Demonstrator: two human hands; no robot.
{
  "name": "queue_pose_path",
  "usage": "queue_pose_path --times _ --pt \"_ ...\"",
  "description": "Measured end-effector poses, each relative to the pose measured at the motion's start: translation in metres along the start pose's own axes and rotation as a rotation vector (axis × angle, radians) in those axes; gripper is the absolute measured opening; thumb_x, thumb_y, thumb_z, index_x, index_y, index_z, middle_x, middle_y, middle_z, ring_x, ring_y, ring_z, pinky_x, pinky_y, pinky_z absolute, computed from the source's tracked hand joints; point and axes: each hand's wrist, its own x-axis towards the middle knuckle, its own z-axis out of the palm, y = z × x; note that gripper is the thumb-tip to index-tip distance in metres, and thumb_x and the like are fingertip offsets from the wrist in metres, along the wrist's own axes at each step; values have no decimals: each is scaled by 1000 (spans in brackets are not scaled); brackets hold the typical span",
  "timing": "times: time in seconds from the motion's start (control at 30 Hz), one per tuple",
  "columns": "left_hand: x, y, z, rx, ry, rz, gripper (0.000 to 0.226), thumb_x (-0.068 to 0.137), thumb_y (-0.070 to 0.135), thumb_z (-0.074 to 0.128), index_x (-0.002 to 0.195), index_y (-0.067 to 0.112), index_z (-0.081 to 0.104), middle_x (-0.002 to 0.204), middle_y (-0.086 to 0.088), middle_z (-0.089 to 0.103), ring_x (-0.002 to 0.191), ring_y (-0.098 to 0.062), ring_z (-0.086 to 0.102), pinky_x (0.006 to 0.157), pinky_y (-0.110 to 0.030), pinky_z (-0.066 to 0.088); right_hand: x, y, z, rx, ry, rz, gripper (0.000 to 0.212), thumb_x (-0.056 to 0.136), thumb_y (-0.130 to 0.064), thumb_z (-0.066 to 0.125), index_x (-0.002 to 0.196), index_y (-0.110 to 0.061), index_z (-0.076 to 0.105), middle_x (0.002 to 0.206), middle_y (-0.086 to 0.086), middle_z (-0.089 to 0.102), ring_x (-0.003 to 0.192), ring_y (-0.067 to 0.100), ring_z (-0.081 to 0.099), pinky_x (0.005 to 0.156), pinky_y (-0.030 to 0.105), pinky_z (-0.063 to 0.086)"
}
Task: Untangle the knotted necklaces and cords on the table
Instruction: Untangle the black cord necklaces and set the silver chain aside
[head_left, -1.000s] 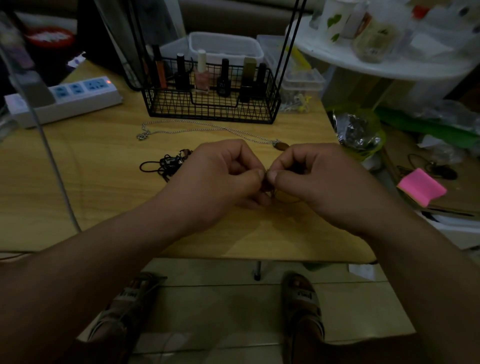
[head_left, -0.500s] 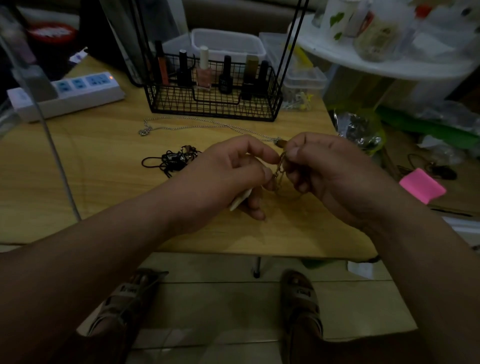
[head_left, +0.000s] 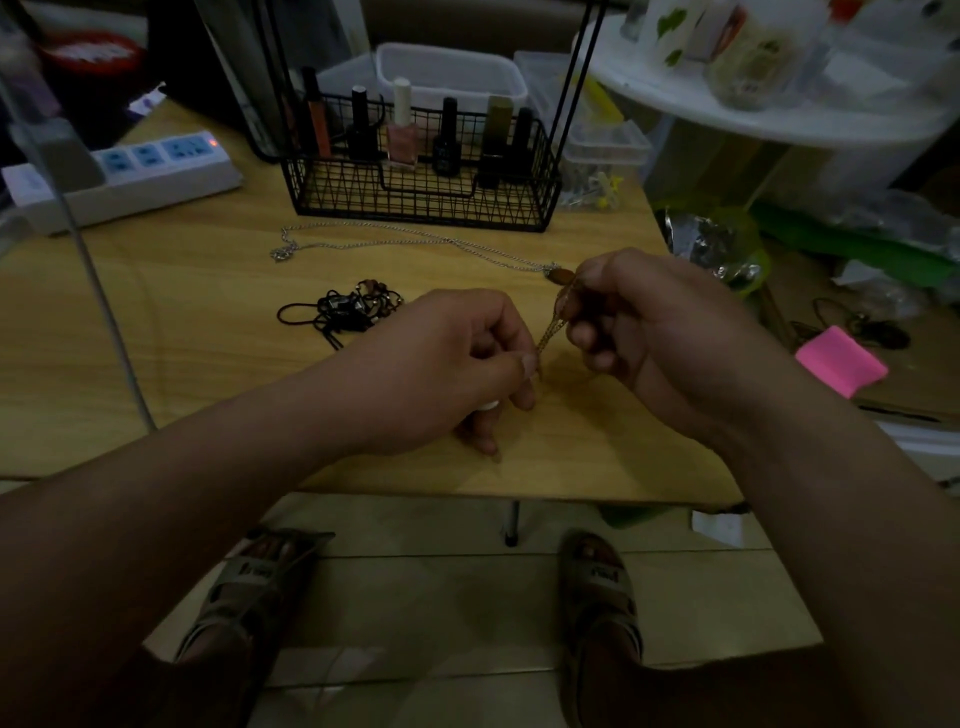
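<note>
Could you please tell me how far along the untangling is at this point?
Seemingly done: the silver chain lies stretched out before the wire basket. In hand: the left hand and right hand pinch a thin gold chain, strung between them. Left: the black cord bundle sits knotted on the table.

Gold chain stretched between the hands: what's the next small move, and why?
Probably bring both ends slightly together for slack. The left hand pinches the lower end of the gold chain, the right hand grips its upper end, and several strands run straight side by side between them. Slack should let one strand be teased apart.
</note>
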Motion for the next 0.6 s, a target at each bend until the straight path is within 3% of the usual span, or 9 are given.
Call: queue_pose_path --times 0.1,0.2,0.3,0.53,0.6 --pt "0 0 -1 85 7 16 3 102 15 63 99 13 63 87 0 77 63 -22 73 59 -31 62 2 3 1 -29 23 5 23 99 -13 50 82 -10 65 80 6 63 66 15 53 55 28 37" --pt "0 0 -2 178 -16 45 5 98 18 70 95 17 65 88 -2 76 63 -18 73 59 -32 63 4 5 2 -48 28 26 20 99 -13 50 84 -10 63 79 4 63 66 15 53 55 29 37" --pt "0 0 -2 171 15 60 7 96 17 72 91 17 66 88 -2 75 62 -16 74 54 -25 58 5 6 3 -96 30 34 16 99 -15 51 89 -11 64 78 2 65 65 13 53 53 27 38" --pt "3 -7 -7 247 177 57 12 99 25 67 88 24 63 88 6 72 70 -9 74 62 -34 61 6 8 3 -320 106 62 14 99 -19 54 92 -13 65 72 -5 69 59 9 53 53 27 39" --pt "4 -8 -7 249 218 57 12 101 24 65 89 24 62 91 6 72 69 -10 72 56 -29 57 5 10 4 -399 110 75 14 100 -21 55 94 -15 65 75 -4 71 62 11 54 58 30 40"
